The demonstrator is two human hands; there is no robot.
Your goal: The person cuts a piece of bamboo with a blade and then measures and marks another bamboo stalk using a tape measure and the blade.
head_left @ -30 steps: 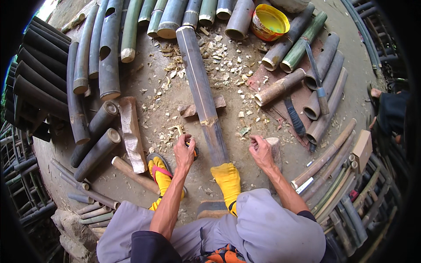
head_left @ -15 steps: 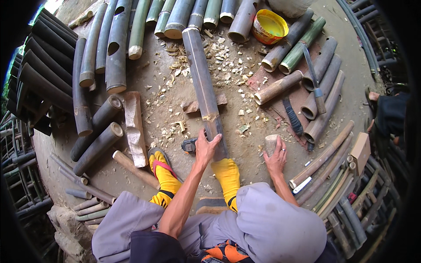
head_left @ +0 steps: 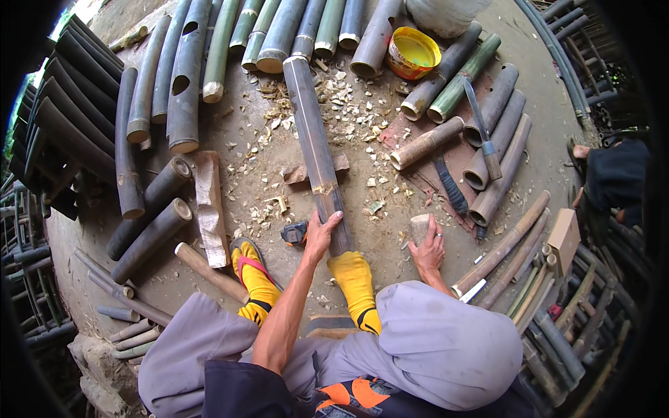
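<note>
A long dark bamboo tube (head_left: 311,132) with a pale line along its upper side slants away from me, resting across a small wooden block (head_left: 295,174). My left hand (head_left: 322,235) is closed round its near part, thumb on the right side. My yellow-socked foot (head_left: 353,279) is against the tube's near end. To the right, my right hand (head_left: 428,255) has its fingers round a short pale wooden cylinder (head_left: 419,223), low at the ground; its underside is hidden. Beside my left hand lies a black tape measure (head_left: 294,233).
Bamboo tubes (head_left: 185,90) line the far and left sides. At right lie a long-bladed knife (head_left: 481,125), a black-wrapped handle (head_left: 451,184) and more tubes. A yellow-red tub (head_left: 412,56) stands at the back. Wood chips (head_left: 348,104) litter the ground. Another person's dark-clothed leg (head_left: 617,174) shows at far right.
The whole view has shifted slightly, so most things appear a little further left. Both hands stay on the same things, with no clear change of grip.
</note>
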